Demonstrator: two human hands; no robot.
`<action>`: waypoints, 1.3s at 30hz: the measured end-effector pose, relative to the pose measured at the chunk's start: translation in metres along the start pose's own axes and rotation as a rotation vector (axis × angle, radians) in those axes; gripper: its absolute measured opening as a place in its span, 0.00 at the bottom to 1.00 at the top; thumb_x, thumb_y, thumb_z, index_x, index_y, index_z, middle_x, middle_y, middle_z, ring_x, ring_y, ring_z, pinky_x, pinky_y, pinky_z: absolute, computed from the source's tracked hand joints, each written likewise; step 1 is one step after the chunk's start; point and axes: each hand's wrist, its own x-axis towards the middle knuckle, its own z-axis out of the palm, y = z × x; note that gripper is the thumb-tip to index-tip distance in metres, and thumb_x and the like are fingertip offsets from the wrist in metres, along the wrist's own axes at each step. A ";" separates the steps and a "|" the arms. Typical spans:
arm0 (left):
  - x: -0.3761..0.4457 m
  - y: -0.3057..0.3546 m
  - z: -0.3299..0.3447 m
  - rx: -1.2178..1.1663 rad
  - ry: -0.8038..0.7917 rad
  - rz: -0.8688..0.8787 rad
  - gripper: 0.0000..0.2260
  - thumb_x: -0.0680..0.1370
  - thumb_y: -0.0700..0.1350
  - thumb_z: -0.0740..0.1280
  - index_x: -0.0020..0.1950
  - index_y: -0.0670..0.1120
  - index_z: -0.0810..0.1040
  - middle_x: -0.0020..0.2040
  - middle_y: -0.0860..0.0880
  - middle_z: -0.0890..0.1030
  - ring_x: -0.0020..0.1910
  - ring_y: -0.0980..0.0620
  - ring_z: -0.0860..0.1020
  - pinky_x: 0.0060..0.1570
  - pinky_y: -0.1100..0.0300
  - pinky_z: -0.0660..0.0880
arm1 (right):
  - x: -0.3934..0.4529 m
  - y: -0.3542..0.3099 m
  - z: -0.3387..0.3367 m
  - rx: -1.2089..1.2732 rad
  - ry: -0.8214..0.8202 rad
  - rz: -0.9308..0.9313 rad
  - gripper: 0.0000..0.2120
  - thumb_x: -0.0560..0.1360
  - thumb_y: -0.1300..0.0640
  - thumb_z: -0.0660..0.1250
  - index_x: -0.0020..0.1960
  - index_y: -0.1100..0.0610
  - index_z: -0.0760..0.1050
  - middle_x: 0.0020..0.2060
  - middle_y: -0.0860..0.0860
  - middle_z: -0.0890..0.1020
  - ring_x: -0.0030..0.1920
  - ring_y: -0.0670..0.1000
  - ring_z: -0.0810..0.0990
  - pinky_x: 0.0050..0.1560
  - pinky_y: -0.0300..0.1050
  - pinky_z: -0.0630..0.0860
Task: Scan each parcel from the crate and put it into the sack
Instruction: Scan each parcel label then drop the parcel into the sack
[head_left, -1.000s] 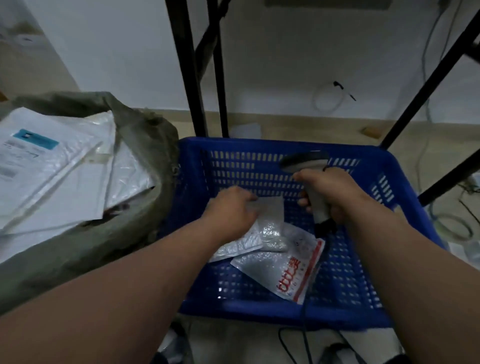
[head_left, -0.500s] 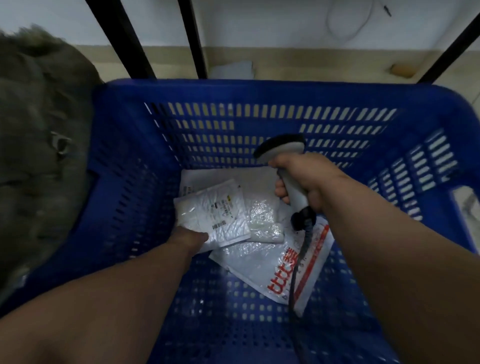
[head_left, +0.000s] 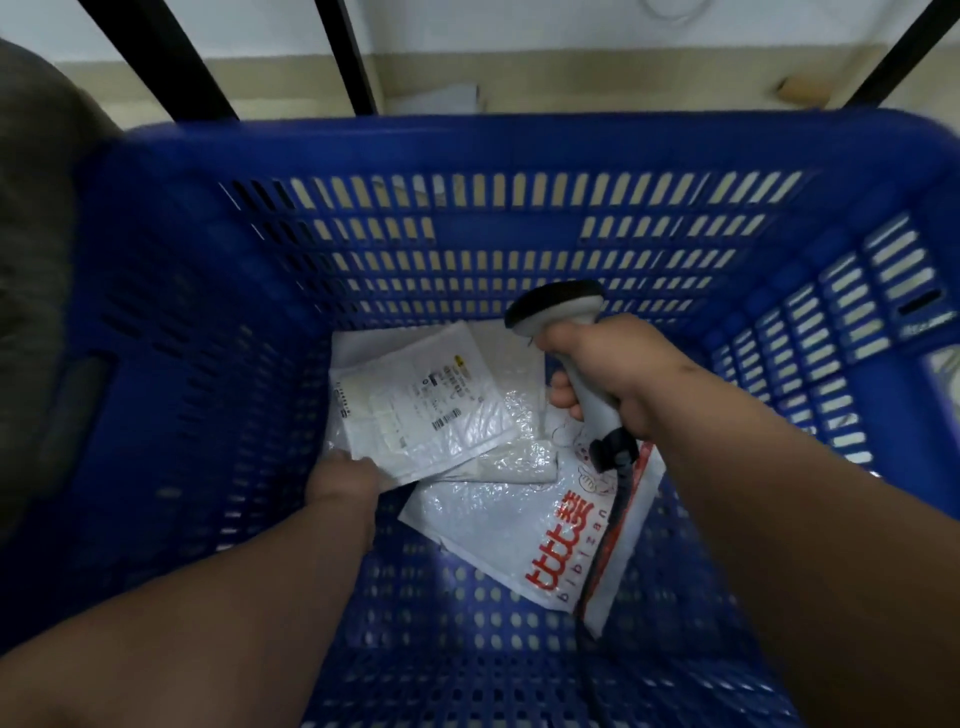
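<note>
Head camera, looking down into the blue crate (head_left: 171, 322): my left hand (head_left: 343, 480) grips the near corner of a white parcel (head_left: 415, 405), its label facing up, though my fingers are tucked under the edge and I cannot tell just how they lie. My right hand (head_left: 618, 371) is wrapped round the handle of the scanner (head_left: 561, 312), head tipped toward the crate's far wall, above the parcels. By my reckoning this is the scanning step for the parcel in hand: the next move calls for bringing the scanner head over the barcode on that label, then lifting the parcel out to the sack (head_left: 31, 270), whose grey side shows just beyond the crate's left wall. A parcel with red lettering (head_left: 524, 535) lies flat on the crate floor, partly under the held one, with a clear bubble-wrap packet (head_left: 514, 462) between them; the scanner's cable (head_left: 608, 525) trails across it. The crate's walls stand high on all sides, so the way out is upward; the floor nearest me lies bare.
</note>
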 end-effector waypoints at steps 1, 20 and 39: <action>-0.005 0.003 -0.003 -0.023 0.007 0.027 0.16 0.81 0.39 0.61 0.68 0.36 0.72 0.65 0.36 0.76 0.63 0.37 0.75 0.59 0.49 0.73 | -0.006 -0.004 -0.004 -0.012 0.010 -0.009 0.11 0.73 0.52 0.71 0.49 0.59 0.77 0.33 0.55 0.81 0.24 0.48 0.81 0.27 0.39 0.76; -0.225 0.081 -0.188 -0.480 -0.145 0.745 0.12 0.77 0.40 0.63 0.44 0.54 0.82 0.43 0.50 0.85 0.44 0.46 0.83 0.37 0.55 0.81 | -0.278 -0.079 -0.058 -0.286 0.243 -0.477 0.09 0.70 0.53 0.70 0.41 0.59 0.79 0.25 0.52 0.82 0.25 0.48 0.81 0.27 0.42 0.77; -0.252 0.077 -0.285 -0.620 0.141 0.912 0.15 0.80 0.40 0.60 0.41 0.57 0.80 0.31 0.60 0.81 0.27 0.65 0.76 0.22 0.73 0.69 | -0.362 -0.059 -0.042 -0.607 0.204 -0.922 0.06 0.68 0.60 0.72 0.37 0.53 0.76 0.28 0.41 0.81 0.30 0.41 0.79 0.31 0.29 0.71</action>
